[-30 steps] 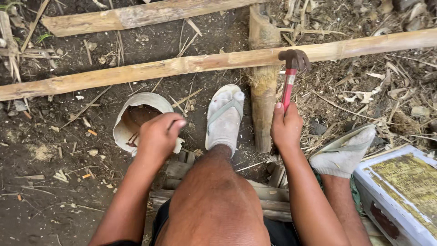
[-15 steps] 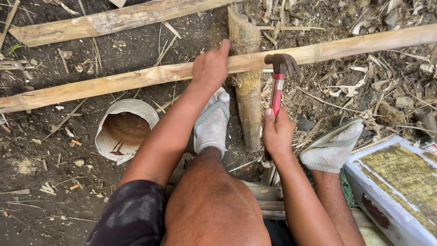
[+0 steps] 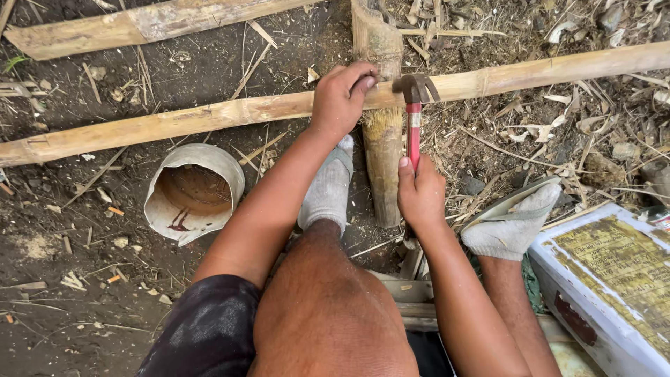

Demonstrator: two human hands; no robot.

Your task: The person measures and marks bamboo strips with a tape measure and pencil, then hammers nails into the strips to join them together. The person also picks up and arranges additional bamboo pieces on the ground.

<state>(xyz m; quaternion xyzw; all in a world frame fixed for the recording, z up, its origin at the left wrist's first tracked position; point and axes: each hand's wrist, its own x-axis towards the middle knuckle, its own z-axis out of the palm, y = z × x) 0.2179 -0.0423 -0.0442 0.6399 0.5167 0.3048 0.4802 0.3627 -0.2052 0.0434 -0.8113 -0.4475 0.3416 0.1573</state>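
Nearest to us a bare knee [image 3: 328, 307] fills the lower middle of the view, with a dark shorts leg to its left, and at the near right corner sits a pale box [image 3: 614, 293] with a yellowed top. Just beyond, our right foot in a grey sock and sandal [image 3: 513, 220] rests on the dirt to the right, and our left foot in a grey sock [image 3: 328, 188] points away in the middle. To the left of that foot a battered whitish bucket [image 3: 192, 192] lies tilted on the soil, its rusty brown inside facing us. Our right hand [image 3: 421, 195] is clamped around the lower end of a red-handled hammer [image 3: 414, 115], thumb pressed up along the shaft; the hammer stands nearly upright, its dark metal head touching or just over the long bamboo pole [image 3: 209, 115]. That pole runs across the whole scene from near left to far right, lying over a short upright bamboo stake [image 3: 382, 160] planted in the ground between our hands. Our left hand [image 3: 340, 98] is closed over the pole just left of the hammer head, fingertips pinched together on its top; we cannot tell what they pinch. Farther off, a second split bamboo piece [image 3: 139, 24] lies at the far left, with dry litter scattered at the far right.
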